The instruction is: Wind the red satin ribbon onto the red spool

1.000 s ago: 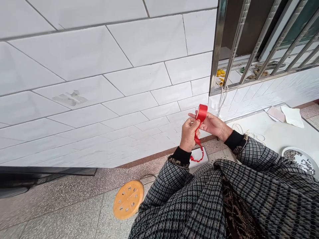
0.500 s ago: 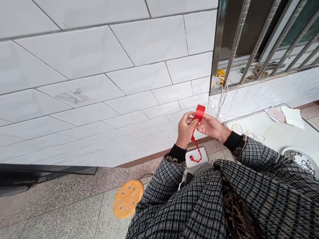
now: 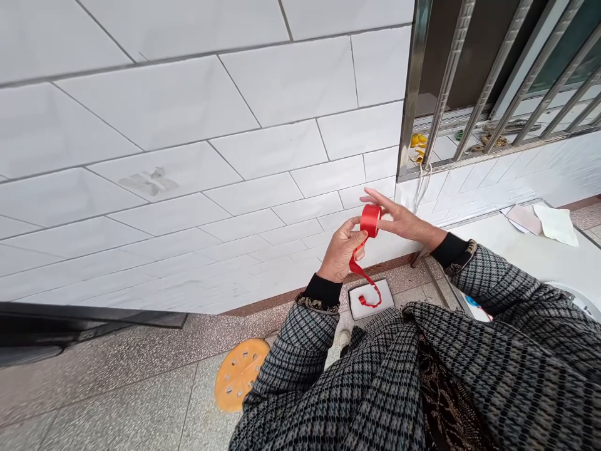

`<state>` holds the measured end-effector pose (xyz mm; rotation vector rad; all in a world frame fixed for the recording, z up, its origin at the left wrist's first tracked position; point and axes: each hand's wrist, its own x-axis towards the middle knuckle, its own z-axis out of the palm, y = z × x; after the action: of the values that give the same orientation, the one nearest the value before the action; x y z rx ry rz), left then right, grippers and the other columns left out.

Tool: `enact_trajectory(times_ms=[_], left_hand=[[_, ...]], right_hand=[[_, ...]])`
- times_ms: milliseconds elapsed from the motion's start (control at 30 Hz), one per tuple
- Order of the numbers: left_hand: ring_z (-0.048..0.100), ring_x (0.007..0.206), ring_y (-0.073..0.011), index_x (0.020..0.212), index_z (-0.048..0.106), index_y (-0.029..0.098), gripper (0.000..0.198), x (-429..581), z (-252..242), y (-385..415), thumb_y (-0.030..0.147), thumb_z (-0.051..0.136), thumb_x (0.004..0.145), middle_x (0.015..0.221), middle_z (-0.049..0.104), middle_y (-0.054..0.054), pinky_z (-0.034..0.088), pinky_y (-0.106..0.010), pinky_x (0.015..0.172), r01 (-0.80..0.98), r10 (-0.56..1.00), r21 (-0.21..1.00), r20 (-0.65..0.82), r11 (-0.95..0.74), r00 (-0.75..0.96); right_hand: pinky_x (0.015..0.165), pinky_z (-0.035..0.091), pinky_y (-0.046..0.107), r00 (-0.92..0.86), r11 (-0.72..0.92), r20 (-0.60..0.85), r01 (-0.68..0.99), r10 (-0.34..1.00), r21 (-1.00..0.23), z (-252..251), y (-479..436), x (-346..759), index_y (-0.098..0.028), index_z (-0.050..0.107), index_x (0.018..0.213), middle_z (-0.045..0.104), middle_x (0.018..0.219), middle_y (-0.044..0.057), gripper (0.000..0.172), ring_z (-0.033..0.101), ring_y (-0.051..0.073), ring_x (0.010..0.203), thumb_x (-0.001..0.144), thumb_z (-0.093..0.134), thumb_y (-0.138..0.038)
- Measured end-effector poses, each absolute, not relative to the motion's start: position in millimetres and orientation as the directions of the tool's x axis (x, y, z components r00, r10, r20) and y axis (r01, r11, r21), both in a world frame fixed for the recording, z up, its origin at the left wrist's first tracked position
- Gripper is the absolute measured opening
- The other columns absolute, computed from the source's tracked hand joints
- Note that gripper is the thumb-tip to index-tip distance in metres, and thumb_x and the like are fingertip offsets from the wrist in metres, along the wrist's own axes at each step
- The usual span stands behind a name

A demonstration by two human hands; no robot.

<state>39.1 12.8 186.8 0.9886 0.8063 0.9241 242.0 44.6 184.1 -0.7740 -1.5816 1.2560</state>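
A red ribbon [image 3: 370,220] is held up in front of the white tiled wall. My left hand [image 3: 339,254] pinches it from below, thumb pressed on the loop. My right hand [image 3: 399,219] touches the ribbon's upper loop with its fingers stretched out. The ribbon's loose tail [image 3: 369,291] hangs down and curls over a small white square plate [image 3: 370,299] on the floor. Both arms wear grey checked sleeves.
An orange round stool [image 3: 239,374] with holes stands on the speckled floor at lower left. A white table [image 3: 530,250] at right carries papers [image 3: 554,222] and a patterned plate's edge. A steel window grille [image 3: 479,75] is above it. A dark object [image 3: 70,326] lies at left.
Both hands rose slightly and shifted left. My right hand's fingers have stretched out, and the ribbon loop is now smaller and more tightly rolled between the hands.
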Motion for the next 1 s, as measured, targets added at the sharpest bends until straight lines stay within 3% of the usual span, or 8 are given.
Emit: enact_trajectory(times_ms=[67, 133, 267, 367, 433, 567, 733, 1000], left_hand=[[0.031, 0.033, -0.0041, 0.113, 0.065, 0.021, 0.066, 36, 188, 13, 0.053, 0.099, 0.066, 0.049, 0.046, 0.015, 0.024, -0.020, 0.040, -0.235, 0.888, 0.926, -0.177, 0.297, 0.424], [0.031, 0.034, -0.0036, 0.111, 0.065, 0.021, 0.064, 35, 189, 13, 0.053, 0.099, 0.066, 0.050, 0.047, 0.014, 0.023, -0.020, 0.041, -0.214, 0.876, 0.923, -0.202, 0.320, 0.439], [0.032, 0.035, -0.0038, 0.109, 0.065, 0.022, 0.061, 42, 190, 11, 0.052, 0.097, 0.067, 0.052, 0.046, 0.014, 0.025, -0.020, 0.040, -0.221, 0.927, 0.936, -0.193, 0.272, 0.322], [0.033, 0.037, -0.0036, 0.091, 0.066, 0.020, 0.053, 47, 191, 9, 0.055, 0.096, 0.065, 0.052, 0.046, 0.012, 0.025, -0.020, 0.039, -0.180, 0.967, 0.964, -0.162, 0.197, 0.197], [0.033, 0.038, -0.0034, 0.080, 0.067, 0.018, 0.051, 49, 193, 8, 0.058, 0.095, 0.065, 0.053, 0.047, 0.009, 0.025, -0.021, 0.038, -0.143, 0.961, 0.970, -0.161, 0.196, 0.225], [0.039, 0.042, -0.0036, 0.073, 0.070, 0.015, 0.050, 48, 196, 11, 0.057, 0.095, 0.064, 0.057, 0.050, 0.005, 0.030, -0.021, 0.042, -0.170, 0.942, 0.966, -0.138, 0.197, 0.305], [0.035, 0.044, -0.0021, 0.069, 0.068, 0.014, 0.051, 42, 197, 16, 0.054, 0.099, 0.062, 0.057, 0.048, 0.005, 0.037, -0.022, 0.047, -0.224, 0.921, 0.946, -0.143, 0.235, 0.363], [0.036, 0.047, -0.0031, 0.070, 0.066, 0.014, 0.052, 46, 191, 15, 0.057, 0.096, 0.067, 0.057, 0.048, 0.006, 0.039, -0.024, 0.054, -0.166, 0.879, 0.952, -0.158, 0.256, 0.449]], right_hand=[[0.110, 0.047, 0.050, -0.460, 0.490, 0.395, 0.103, 0.795, -0.866, 196, 54, 253, -0.029, 0.078, 0.118, 0.077, 0.124, 0.008, 0.041, 0.062, 0.031, 0.120, 0.079, 0.090, -0.034], [0.105, 0.047, 0.049, -0.536, 0.586, 0.406, 0.219, 0.740, -0.780, 203, 62, 260, -0.029, 0.079, 0.112, 0.078, 0.112, 0.007, 0.030, 0.062, 0.030, 0.108, 0.083, 0.086, -0.029], [0.095, 0.047, 0.042, -0.493, 0.598, 0.385, 0.408, 0.780, -0.690, 202, 67, 267, -0.026, 0.079, 0.107, 0.076, 0.106, 0.008, 0.029, 0.063, 0.029, 0.100, 0.079, 0.081, -0.020], [0.089, 0.046, 0.038, -0.427, 0.564, 0.379, 0.506, 0.821, -0.652, 194, 67, 268, -0.023, 0.078, 0.107, 0.077, 0.107, 0.008, 0.034, 0.065, 0.027, 0.095, 0.074, 0.079, -0.018], [0.082, 0.044, 0.035, -0.395, 0.534, 0.363, 0.552, 0.844, -0.641, 191, 67, 268, -0.022, 0.077, 0.107, 0.078, 0.103, 0.007, 0.035, 0.064, 0.025, 0.088, 0.073, 0.077, -0.019], [0.074, 0.038, 0.031, -0.339, 0.465, 0.320, 0.604, 0.885, -0.647, 191, 66, 270, -0.020, 0.075, 0.102, 0.075, 0.090, 0.004, 0.034, 0.059, 0.021, 0.077, 0.069, 0.077, -0.018], [0.074, 0.036, 0.031, -0.436, 0.451, 0.222, 0.540, 0.872, -0.711, 199, 63, 278, -0.020, 0.075, 0.095, 0.068, 0.076, 0.000, 0.030, 0.054, 0.018, 0.073, 0.065, 0.077, -0.012], [0.071, 0.038, 0.029, -0.397, 0.385, 0.166, 0.571, 0.903, -0.725, 198, 66, 285, -0.017, 0.073, 0.100, 0.068, 0.080, -0.001, 0.033, 0.054, 0.015, 0.070, 0.068, 0.072, -0.017]])
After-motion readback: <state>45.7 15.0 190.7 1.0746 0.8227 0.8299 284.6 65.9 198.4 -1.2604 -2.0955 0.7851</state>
